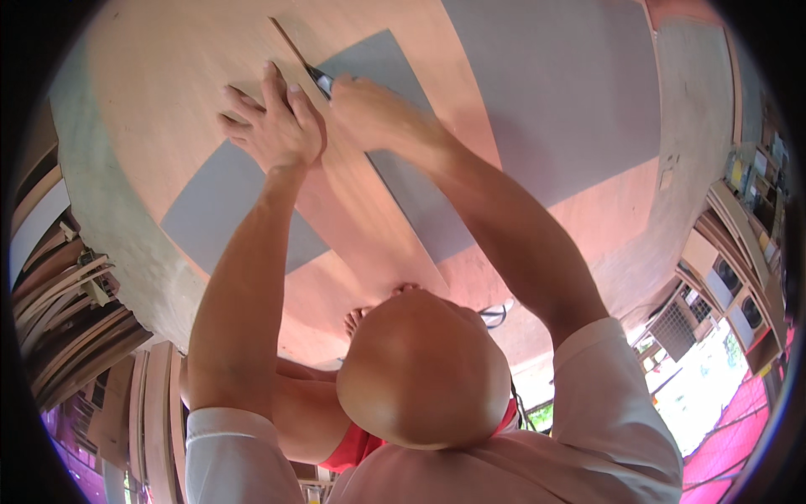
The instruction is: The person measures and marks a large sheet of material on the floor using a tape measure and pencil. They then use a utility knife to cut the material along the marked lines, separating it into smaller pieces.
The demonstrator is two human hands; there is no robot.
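My left hand [277,126] lies flat with fingers spread on a long light-wood strip [378,202]. The strip crosses a grey sheet [227,197], which shows on both sides of it. Closed in a fist, my right hand [369,113] grips what looks like a utility knife [320,81], dark with a pale metal part, at the strip's right edge. Its tip is too small to make out. A thin dark brown line runs on from the tool toward the far left. The right fist hides most of the handle.
A larger grey sheet [571,92] lies to the right on the pinkish plywood [609,197]. My bent knee [424,370] and bare toes are close to the strip's near end. Stacked wooden boards [71,294] stand at the left, with shelves of boards [747,277] at the right.
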